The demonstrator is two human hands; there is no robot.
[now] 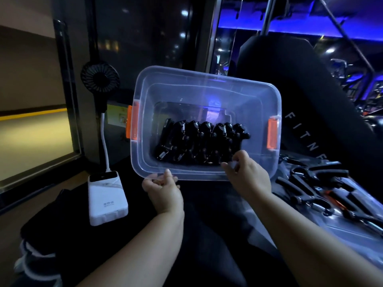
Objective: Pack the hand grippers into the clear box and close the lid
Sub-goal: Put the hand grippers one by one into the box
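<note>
I am curling the fingers of my left hand (163, 189) around the near-left corner of the clear box (143, 158). My right hand (246, 172) is hooking its fingers over the same near rim, so both are holding the box, which is tipping towards me. The packed hand grippers (199, 141) are sitting in a left-to-right row along its near side. The loose hand grippers (317, 187) are lying outside, to the right, handles slanting, nearest my right hand.

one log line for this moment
clear box: lidless, tilted | hand grippers: row inside | loose grippers: right of box | left hand, right hand: hold near rim
</note>
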